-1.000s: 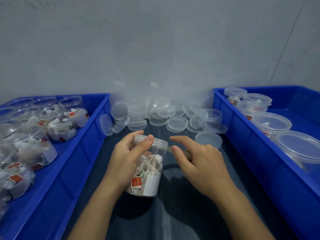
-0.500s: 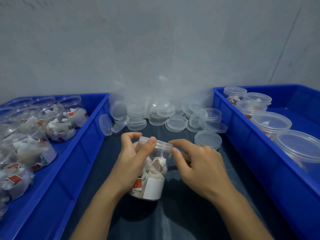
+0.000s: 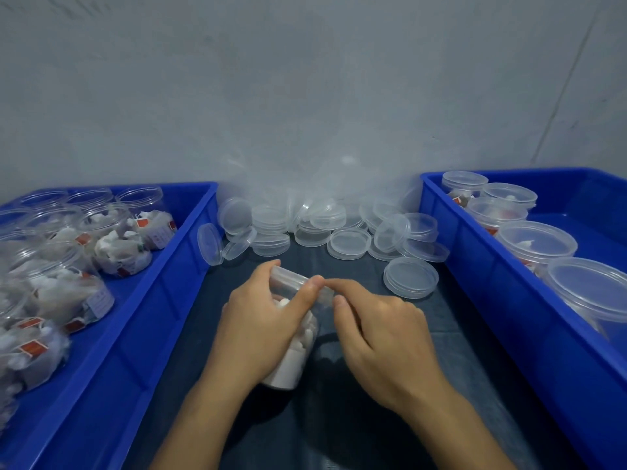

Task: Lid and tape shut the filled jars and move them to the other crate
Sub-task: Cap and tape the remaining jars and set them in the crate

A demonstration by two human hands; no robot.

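Note:
A clear jar [image 3: 298, 354] filled with white tea bags stands tilted on the dark cloth, a clear lid [image 3: 288, 278] on its mouth. My left hand [image 3: 261, 330] grips the jar, thumb lying across the lid's rim. My right hand [image 3: 380, 330] is at the lid's right side, index finger and thumb pinching at the rim; whether tape is between them I cannot tell. The left blue crate [image 3: 142, 320] holds several unlidded filled jars [image 3: 122, 252]. The right blue crate [image 3: 502, 300] holds several lidded jars [image 3: 536, 245].
A heap of loose clear lids [image 3: 349, 242] lies at the back of the cloth against a clear plastic bag and the grey wall. One stack of lids [image 3: 410, 277] sits near the right crate. Dark cloth [image 3: 373, 418] covers the strip between the crates.
The jar has turned in my left hand, so its white label now faces down and away. My right hand has moved in closer to the lid's rim.

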